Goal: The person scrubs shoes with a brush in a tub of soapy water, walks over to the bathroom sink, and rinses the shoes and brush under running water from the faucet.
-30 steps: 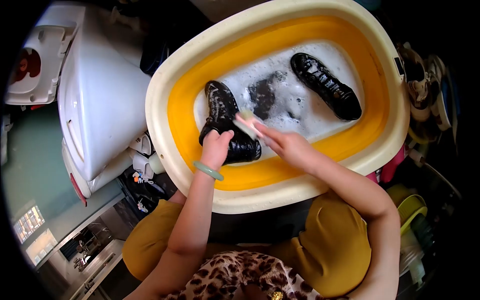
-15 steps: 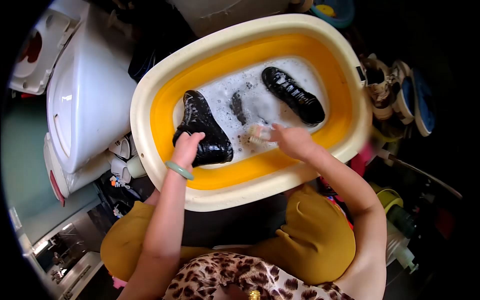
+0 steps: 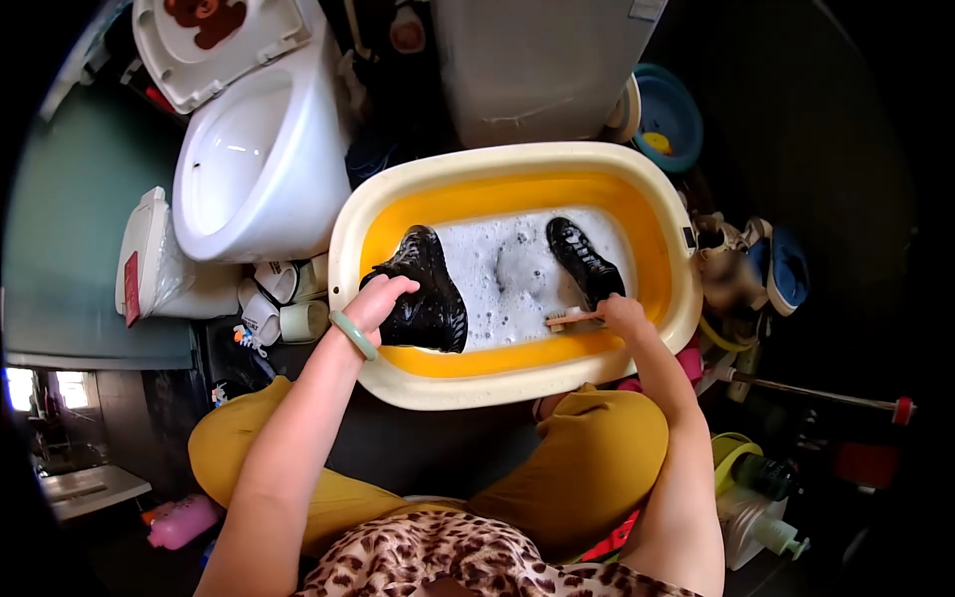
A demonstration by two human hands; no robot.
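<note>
A cream and yellow basin holds foamy water. My left hand, with a green bangle on its wrist, grips a wet black boot at the basin's left side. In my right hand is a pink-handled brush, held low over the foam with its bristles downward. A second black shoe lies in the suds at the right, its lower end close to my right fingers; whether they touch it I cannot tell.
A white toilet and a lidded bin stand at the left. Several shoes lie right of the basin, with a blue tub behind. A pink bottle is at the lower left.
The view has shifted, showing more of the toilet. My right hand and brush have moved away from the boot, rightward toward the second shoe. My left hand still holds the boot.
</note>
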